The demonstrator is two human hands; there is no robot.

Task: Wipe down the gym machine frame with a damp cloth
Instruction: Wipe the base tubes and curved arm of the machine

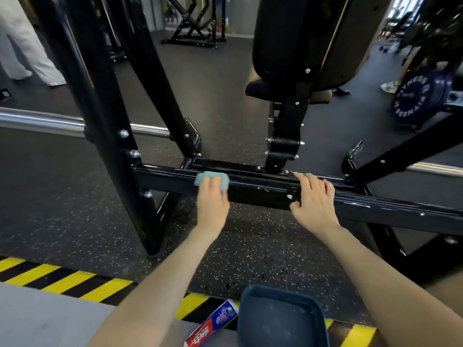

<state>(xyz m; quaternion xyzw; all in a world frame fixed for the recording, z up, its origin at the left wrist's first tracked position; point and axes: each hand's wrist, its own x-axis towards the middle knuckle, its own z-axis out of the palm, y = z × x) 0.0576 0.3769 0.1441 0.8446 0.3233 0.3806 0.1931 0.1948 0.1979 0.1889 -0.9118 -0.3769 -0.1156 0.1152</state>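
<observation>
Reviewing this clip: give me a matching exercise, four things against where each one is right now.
Things:
1. cloth
2. right hand
3. blue basin
4. tube

Places:
A. lying on the striped floor edge, left of the basin
B. resting bare on the horizontal bar
C. pressed to the bar under the left hand
D. on the floor nearest the camera, between the forearms

Pairs: 1-C, 2-B, 3-D, 4-A

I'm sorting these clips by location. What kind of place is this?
Most likely a commercial gym: a black machine frame with a padded seat, a weight plate on the right, and speckled rubber flooring.
</observation>
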